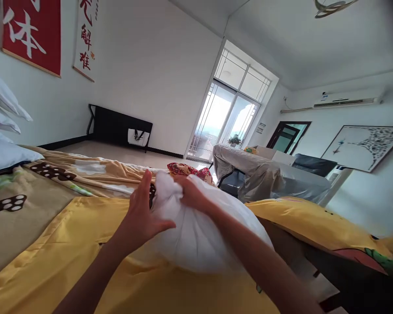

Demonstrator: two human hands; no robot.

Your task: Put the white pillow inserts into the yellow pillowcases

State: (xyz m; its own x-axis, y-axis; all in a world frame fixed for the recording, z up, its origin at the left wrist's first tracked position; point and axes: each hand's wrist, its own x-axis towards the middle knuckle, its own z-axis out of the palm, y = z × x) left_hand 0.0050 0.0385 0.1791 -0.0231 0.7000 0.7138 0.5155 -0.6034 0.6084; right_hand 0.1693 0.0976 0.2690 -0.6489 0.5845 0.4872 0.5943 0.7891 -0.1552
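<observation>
A white pillow lies on a yellow cloth spread over the bed. My right hand is closed on the pillow's far bunched end, gripping the white fabric. My left hand is open, fingers stretched upward, its palm against the pillow's left side. Both forearms reach in from the bottom of the view.
A tan patterned blanket covers the bed at left, with white pillows stacked at the far left. A red patterned cloth lies beyond the pillow. A grey-covered table, a black bench by the wall and a glass door stand further off.
</observation>
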